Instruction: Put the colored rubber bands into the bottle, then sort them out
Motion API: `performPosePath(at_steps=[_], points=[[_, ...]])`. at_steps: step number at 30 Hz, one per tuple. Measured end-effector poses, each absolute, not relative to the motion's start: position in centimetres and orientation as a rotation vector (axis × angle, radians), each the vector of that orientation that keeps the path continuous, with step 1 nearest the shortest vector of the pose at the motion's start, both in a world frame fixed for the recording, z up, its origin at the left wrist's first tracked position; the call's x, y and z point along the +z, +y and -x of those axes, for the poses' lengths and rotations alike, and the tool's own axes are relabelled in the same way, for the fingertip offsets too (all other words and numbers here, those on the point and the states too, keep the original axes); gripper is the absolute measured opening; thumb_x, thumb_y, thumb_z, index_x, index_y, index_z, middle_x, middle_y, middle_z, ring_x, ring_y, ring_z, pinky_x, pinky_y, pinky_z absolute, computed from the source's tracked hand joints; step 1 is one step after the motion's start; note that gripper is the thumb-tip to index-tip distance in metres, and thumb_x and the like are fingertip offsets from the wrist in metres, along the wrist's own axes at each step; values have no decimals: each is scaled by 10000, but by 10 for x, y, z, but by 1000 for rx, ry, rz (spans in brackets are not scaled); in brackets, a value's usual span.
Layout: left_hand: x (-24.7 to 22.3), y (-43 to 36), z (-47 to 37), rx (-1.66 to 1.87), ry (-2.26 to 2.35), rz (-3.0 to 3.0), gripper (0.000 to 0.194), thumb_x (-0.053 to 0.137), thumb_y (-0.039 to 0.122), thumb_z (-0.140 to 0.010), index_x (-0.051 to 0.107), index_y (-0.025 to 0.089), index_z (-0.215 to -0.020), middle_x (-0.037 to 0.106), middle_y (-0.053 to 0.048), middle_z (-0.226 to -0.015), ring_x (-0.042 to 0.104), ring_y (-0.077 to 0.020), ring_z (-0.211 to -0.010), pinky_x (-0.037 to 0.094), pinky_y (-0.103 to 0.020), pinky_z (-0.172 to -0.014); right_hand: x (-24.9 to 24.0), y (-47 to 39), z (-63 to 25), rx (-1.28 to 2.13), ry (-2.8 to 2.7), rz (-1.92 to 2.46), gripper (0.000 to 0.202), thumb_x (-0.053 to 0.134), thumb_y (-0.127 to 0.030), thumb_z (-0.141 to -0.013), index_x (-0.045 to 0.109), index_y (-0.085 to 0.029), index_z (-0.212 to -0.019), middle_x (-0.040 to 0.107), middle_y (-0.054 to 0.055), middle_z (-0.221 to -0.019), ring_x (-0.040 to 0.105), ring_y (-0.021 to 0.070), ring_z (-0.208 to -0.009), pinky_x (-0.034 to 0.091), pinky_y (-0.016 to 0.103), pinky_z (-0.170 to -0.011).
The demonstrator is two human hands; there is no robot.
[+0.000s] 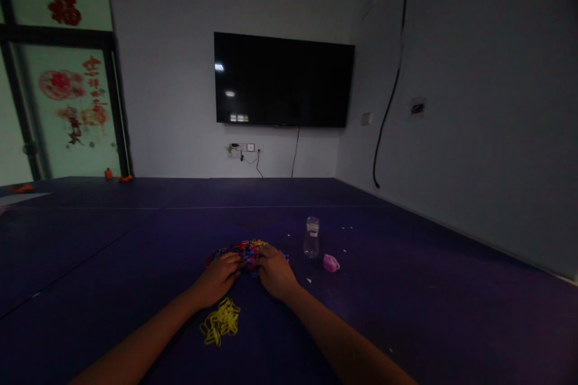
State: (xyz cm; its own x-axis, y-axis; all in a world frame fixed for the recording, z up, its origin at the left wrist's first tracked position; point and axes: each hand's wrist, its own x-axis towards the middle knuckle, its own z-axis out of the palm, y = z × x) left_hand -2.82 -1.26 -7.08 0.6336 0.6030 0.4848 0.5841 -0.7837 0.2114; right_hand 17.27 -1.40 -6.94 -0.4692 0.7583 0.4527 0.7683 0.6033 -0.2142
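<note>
A loose pile of small coloured rubber bands (246, 248), mostly red, blue, pink and yellow, lies on the dark purple surface in front of me. My left hand (220, 278) rests against the pile's left side, its fingers stretched over the bands and slightly apart. From the right, my right hand (275, 272) reaches onto the same pile with thumb and fingers apart; its fingertips touch the bands. Whether a single band sits between any fingertips is too small to see. Nearer to me, below my left hand, is a separate heap of yellow rubber bands (220, 322).
A clear plastic bottle (311, 239) stands uncapped right of the pile, with a pink lid (331, 263) beside it. White scraps (309, 280) dot the surface. A television (284, 81) hangs on the far wall; small orange objects (109, 174) are near the door.
</note>
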Motion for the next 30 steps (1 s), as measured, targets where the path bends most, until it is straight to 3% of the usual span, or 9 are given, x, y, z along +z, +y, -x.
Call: performPosePath(at_steps=[8, 15, 26, 30], points=[[-76, -7, 31, 892, 1128, -2771, 330, 427, 159, -859, 589, 202, -1144, 614, -85, -1159, 518, -206, -1119, 389, -420, -993, -69, -14, -173, 22, -2281, 1279, 349, 462, -66, -745, 687, -222, -961, 628, 55, -1090, 484, 206, -1104, 334, 347, -945], [-77, -7, 32, 904, 1058, -2787, 368, 434, 148, -853, 570, 237, -1183, 599, -71, -1196, 498, -203, -1155, 385, -428, -1005, -65, -18, -171, -52, -2324, 1208, 387, 445, -90, -774, 637, -235, -1077, 569, 47, -1220, 456, 197, -1157, 330, 346, -956], [-75, -10, 30, 976, 997, -2760, 333, 431, 151, -850, 617, 223, -1116, 630, -70, -1156, 520, -190, -1131, 410, -412, -982, -65, -18, -171, -37, -2472, 1068, 430, 433, -52, -740, 614, -206, -1099, 617, 54, -1139, 477, 184, -1134, 331, 315, -957], [-68, -15, 29, 1114, 1015, -2589, 242, 500, 240, -828, 683, 228, -986, 679, -58, -1055, 576, -193, -1030, 431, -389, -938, -65, -18, -171, -36, -2466, 1051, 470, 439, -48, -720, 605, -210, -1129, 609, 50, -1162, 475, 182, -1142, 336, 315, -960]])
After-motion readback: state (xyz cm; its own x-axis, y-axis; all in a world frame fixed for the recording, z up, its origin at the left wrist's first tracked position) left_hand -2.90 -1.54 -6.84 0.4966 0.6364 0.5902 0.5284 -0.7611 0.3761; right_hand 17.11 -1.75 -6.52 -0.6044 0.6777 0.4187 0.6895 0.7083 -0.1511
